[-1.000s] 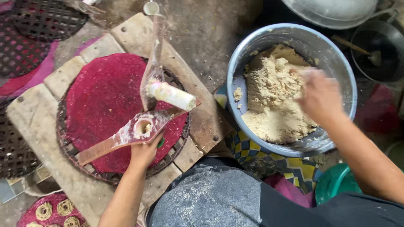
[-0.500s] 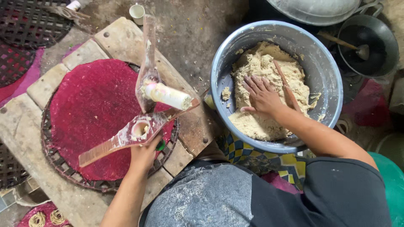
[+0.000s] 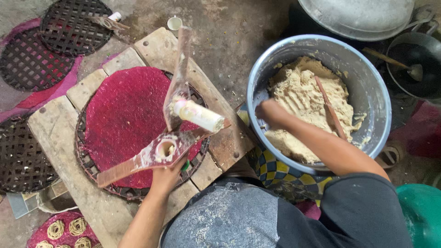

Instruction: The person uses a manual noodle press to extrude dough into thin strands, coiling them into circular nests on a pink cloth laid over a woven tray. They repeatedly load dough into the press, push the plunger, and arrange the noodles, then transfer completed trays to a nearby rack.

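Over the low wooden tabletop [image 3: 59, 138] I see my left hand [image 3: 166, 177] gripping the near end of a wooden dough press [image 3: 158, 151], fingers curled around the lower arm just beside its round hole. That lower arm lies slanted across the red woven mat [image 3: 124, 115], which sits on a dark lattice tray [image 3: 92, 170] on the tabletop. The press's upper arm stands swung up and away from the lower one, and its pale cylindrical plunger [image 3: 198, 115] sticks out sideways, smeared with dough.

Right of the tabletop stands a big grey metal basin [image 3: 372, 92] holding a mound of pale yellow dough [image 3: 298, 96]. My right hand [image 3: 271, 112] is down inside it at the side nearest the tabletop, pushed against the dough; the fingers look bunched together, though I cannot tell whether they pinch any dough. A thin wooden stick [image 3: 330, 108] lies on the dough just beyond my forearm.

Beyond the tabletop, two more lattice trays [image 3: 69, 27] lie on the floor. At the tabletop's near-left corner, a second red mat carries small coiled noodle rounds [image 3: 66, 227]. Past the basin sits a dark wok with a ladle [image 3: 415, 71].
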`<action>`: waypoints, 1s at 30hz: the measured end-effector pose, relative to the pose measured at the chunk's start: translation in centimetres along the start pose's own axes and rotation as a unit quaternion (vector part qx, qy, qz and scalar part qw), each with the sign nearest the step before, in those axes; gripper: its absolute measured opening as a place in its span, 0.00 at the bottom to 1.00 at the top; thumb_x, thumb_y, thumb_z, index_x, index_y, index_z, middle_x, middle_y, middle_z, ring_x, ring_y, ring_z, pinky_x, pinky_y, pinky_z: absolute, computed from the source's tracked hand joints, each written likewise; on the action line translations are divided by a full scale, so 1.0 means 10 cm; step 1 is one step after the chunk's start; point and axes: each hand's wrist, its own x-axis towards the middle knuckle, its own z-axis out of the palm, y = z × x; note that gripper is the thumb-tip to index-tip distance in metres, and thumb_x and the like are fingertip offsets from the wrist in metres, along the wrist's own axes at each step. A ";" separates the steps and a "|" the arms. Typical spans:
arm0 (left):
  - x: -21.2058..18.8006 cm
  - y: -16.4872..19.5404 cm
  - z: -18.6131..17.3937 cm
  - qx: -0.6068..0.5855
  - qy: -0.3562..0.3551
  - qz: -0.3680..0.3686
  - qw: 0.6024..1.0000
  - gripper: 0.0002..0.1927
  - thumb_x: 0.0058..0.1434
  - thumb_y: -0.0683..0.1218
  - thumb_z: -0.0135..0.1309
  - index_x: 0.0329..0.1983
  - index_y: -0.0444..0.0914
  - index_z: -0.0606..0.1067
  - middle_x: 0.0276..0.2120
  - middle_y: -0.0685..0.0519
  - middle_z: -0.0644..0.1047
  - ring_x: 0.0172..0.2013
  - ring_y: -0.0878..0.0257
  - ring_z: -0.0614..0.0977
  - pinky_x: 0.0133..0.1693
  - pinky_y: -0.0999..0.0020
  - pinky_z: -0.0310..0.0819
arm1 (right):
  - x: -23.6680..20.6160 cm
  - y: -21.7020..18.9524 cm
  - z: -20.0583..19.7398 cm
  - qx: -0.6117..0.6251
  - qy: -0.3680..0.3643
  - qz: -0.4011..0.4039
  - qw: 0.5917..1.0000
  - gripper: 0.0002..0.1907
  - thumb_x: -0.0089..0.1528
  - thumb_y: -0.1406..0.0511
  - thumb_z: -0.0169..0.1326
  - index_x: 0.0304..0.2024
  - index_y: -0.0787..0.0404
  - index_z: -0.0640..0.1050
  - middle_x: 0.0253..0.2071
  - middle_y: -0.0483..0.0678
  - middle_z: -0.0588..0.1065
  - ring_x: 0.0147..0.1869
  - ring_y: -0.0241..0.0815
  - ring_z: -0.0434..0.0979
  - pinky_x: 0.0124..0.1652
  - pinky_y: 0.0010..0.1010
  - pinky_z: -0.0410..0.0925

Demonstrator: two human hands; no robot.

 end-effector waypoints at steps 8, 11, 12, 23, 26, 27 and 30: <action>0.08 -0.42 -0.04 0.107 0.006 0.101 0.989 0.14 0.59 0.39 0.60 0.49 0.37 0.80 0.50 0.46 0.80 0.51 0.53 0.81 0.53 0.58 0.73 | -0.87 0.39 -0.66 -0.319 0.298 -0.040 0.899 0.26 0.61 0.48 0.49 0.58 0.51 0.73 0.62 0.45 0.69 0.63 0.53 0.78 0.59 0.62 0.70; 0.14 -0.54 0.01 0.036 0.027 0.063 0.997 0.15 0.57 0.39 0.61 0.49 0.38 0.77 0.48 0.46 0.79 0.50 0.51 0.80 0.53 0.58 0.72 | -1.10 0.42 -0.72 -0.149 0.198 0.057 0.967 0.34 0.48 0.73 0.53 0.58 0.46 0.77 0.69 0.43 0.68 0.66 0.60 0.74 0.57 0.50 0.69; 0.16 -0.57 0.03 -0.025 0.039 0.012 0.999 0.18 0.56 0.40 0.62 0.49 0.39 0.74 0.46 0.46 0.78 0.48 0.51 0.80 0.51 0.58 0.73 | -1.22 0.42 -0.73 -0.105 0.176 0.165 0.965 0.27 0.54 0.67 0.54 0.57 0.52 0.75 0.67 0.48 0.69 0.63 0.62 0.75 0.55 0.52 0.69; 0.29 -0.39 0.03 0.247 -0.023 0.261 0.933 0.13 0.56 0.40 0.58 0.45 0.39 0.80 0.50 0.45 0.78 0.53 0.49 0.78 0.56 0.56 0.69 | -1.89 0.48 -1.12 -0.013 0.139 0.367 0.920 0.13 0.67 0.65 0.48 0.49 0.69 0.70 0.43 0.70 0.77 0.48 0.73 0.77 0.49 0.60 0.68; 0.31 -0.19 0.11 0.189 -0.029 0.246 0.950 0.12 0.58 0.40 0.58 0.46 0.38 0.80 0.47 0.46 0.79 0.51 0.51 0.80 0.54 0.57 0.72 | -1.63 0.40 -1.33 -0.057 0.058 0.358 0.930 0.14 0.65 0.67 0.48 0.50 0.69 0.70 0.42 0.68 0.78 0.46 0.71 0.78 0.46 0.59 0.70; 0.31 -0.13 0.14 0.117 -0.033 0.198 0.973 0.11 0.60 0.40 0.58 0.47 0.36 0.79 0.46 0.47 0.79 0.49 0.53 0.81 0.53 0.58 0.73 | -1.49 0.36 -1.35 -0.071 0.073 0.340 0.935 0.15 0.64 0.68 0.47 0.53 0.66 0.72 0.42 0.67 0.78 0.46 0.70 0.79 0.46 0.58 0.70; 0.29 0.01 0.22 -0.046 -0.003 0.036 0.998 0.16 0.59 0.43 0.61 0.50 0.35 0.74 0.42 0.46 0.80 0.44 0.54 0.82 0.46 0.59 0.76 | -0.97 0.32 -1.35 -0.124 0.066 0.317 0.938 0.15 0.64 0.70 0.47 0.51 0.61 0.79 0.42 0.63 0.80 0.46 0.64 0.81 0.44 0.52 0.73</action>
